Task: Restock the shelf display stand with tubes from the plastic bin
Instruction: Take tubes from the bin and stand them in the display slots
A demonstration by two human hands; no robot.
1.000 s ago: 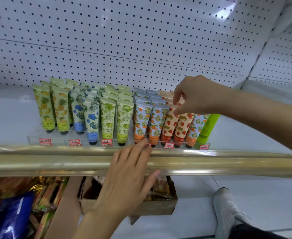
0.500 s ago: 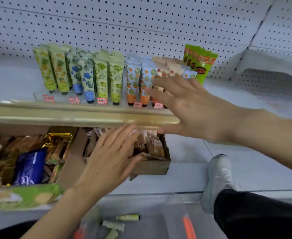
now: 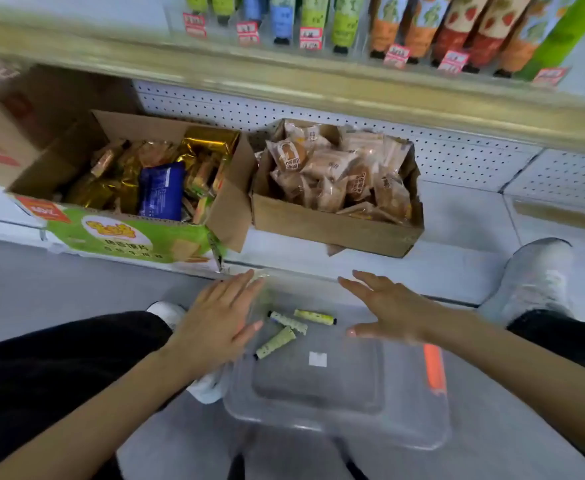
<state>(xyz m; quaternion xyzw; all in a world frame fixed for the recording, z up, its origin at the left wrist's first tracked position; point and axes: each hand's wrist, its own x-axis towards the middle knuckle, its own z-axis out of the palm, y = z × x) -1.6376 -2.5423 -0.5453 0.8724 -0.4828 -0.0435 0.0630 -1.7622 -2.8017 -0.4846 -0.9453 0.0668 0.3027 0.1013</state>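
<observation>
Three loose tubes (image 3: 276, 342) lie at the far end of the plastic bin (image 3: 353, 434). Both hands are spread just over it, holding nothing: left hand (image 3: 215, 323) at the bin's left edge, right hand (image 3: 388, 313) over its middle. I'd pinch one tube by its body, cap down, so it slots straight into the display stand (image 3: 357, 53) above the bin.

Three tubes (image 3: 287, 321) are lying in the far end of the plastic bin (image 3: 336, 427), which is sitting on the floor (image 3: 59, 289) between the person's legs (image 3: 59, 368). Left hand (image 3: 215, 323) is hovering at its left edge, right hand (image 3: 384, 313) over its right. Behind the bin, two boxes (image 3: 228, 216) are sitting side by side on the lower shelf (image 3: 457, 237). Display stand (image 3: 360, 46) is standing on the shelf above (image 3: 318, 84).
</observation>
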